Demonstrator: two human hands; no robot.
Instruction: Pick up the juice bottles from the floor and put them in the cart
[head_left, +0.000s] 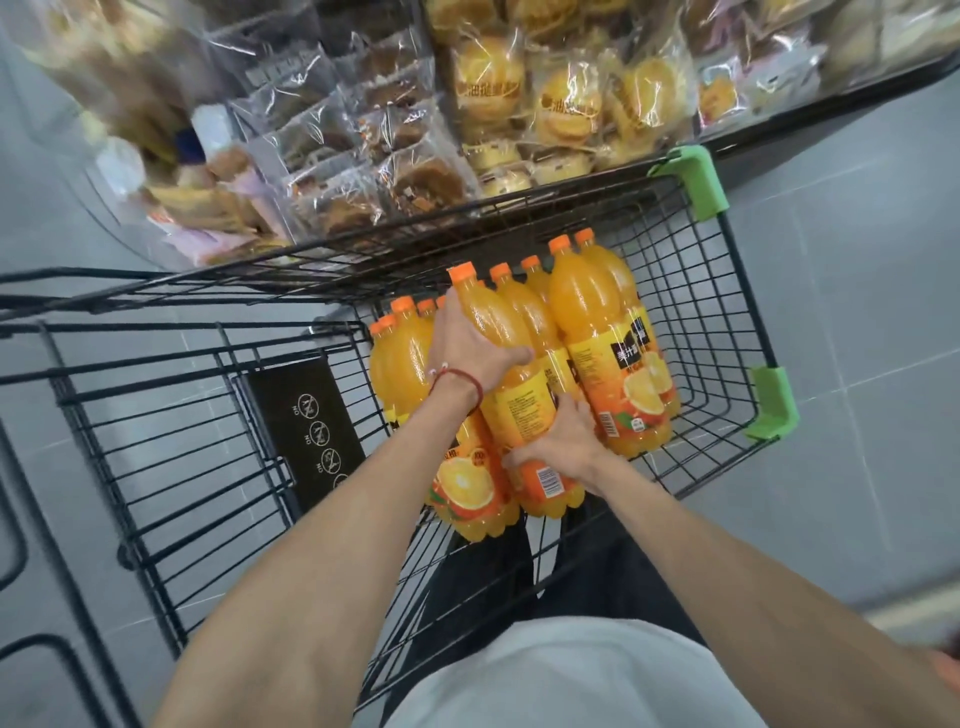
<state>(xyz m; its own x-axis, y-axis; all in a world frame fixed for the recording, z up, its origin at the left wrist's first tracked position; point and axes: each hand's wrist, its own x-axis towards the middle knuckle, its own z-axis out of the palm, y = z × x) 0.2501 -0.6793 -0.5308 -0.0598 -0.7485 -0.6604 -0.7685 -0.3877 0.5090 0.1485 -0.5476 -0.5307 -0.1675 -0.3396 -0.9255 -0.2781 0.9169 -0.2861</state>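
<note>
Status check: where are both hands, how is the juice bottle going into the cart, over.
Left hand grips upper bottle, right hand grips its base. Juice bottle tilted over cart, among other bottles. Nothing blocking.

The cart (691, 322) stands on the floor (857, 312) directly in front of the person, its far rim up against a shelf (779, 93) of wrapped pastries (488, 83) behind it. Inside the cart, juice bottles (602, 332) stand packed together — one group at the left, another toward the right wall. Between them a bottle (511, 374) is held over the basket: the left hand (467, 343) wraps its upper part, the right hand (561, 441) clasps its lower part, nearer the person. A sign panel (306, 415) sits left of the bottles — on the cart's folding seat section.
</note>
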